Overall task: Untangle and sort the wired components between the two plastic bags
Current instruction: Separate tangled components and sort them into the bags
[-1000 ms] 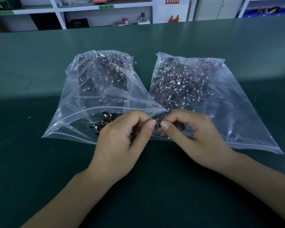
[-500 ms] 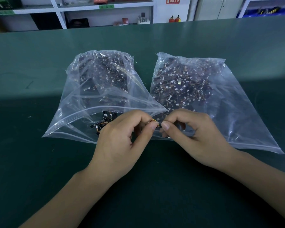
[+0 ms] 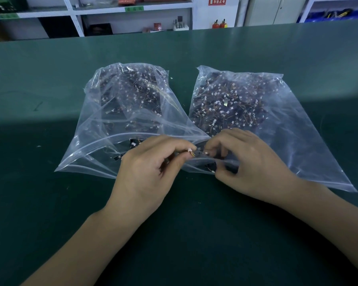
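Fingers (image 3: 186, 146) of both hands curled — pinching one wired component (image 3: 192, 152).

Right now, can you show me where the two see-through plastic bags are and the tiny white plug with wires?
Left clear plastic bag (image 3: 95, 141), head view, on its front face.
Right clear plastic bag (image 3: 298, 129), head view, on its bare side.
Small white connector with wires (image 3: 189, 150), head view, on the white plug.

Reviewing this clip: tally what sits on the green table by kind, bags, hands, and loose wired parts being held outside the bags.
Clear plastic zip bags filled with small wired components: 2 (left bag, right bag)
Bare hands at work: 2 (left hand, right hand)
Small wired component with white connector pinched between both hands: 1
Total: 5
Components inside the bags are too many and tangled to count.
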